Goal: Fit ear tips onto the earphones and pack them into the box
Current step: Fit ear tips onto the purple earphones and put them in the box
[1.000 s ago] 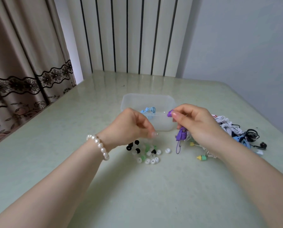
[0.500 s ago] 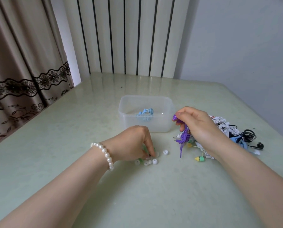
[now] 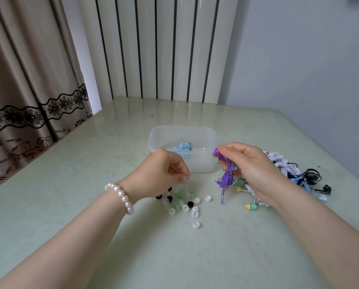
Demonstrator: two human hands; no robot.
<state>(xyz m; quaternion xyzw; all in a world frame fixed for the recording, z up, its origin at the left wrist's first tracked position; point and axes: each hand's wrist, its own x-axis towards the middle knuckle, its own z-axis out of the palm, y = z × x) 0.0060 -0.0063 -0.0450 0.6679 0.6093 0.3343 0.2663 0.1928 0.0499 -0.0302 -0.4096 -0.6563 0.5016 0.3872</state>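
The purple wired earphone (image 3: 226, 174) is pinched in the right hand (image 3: 249, 167), held above the table just right of the box. Its bud sticks out past the thumb and forefinger with the nozzle pointing left toward the other hand, so the bud's long axis runs roughly level, left to right; the coiled purple cord hangs down beneath the palm, its loose end trailing toward the table.

The left hand (image 3: 164, 176) is curled, thumb and forefinger pressed together over something small and pale, probably a clear ear tip, though it is too small to be sure.

The step in hand appears to be fitting a tip onto this bud. The next move calls for bringing both hands together and lining the tip's hole up with the nozzle.

Below lie the scattered white, green and black silicone ear tips (image 3: 184, 203). Behind stands the translucent plastic box (image 3: 212, 142), a light-blue earphone (image 3: 183, 148) already inside. A tangle of white, black and blue earphones (image 3: 289, 170) waits at right on the pale green table (image 3: 174, 257).
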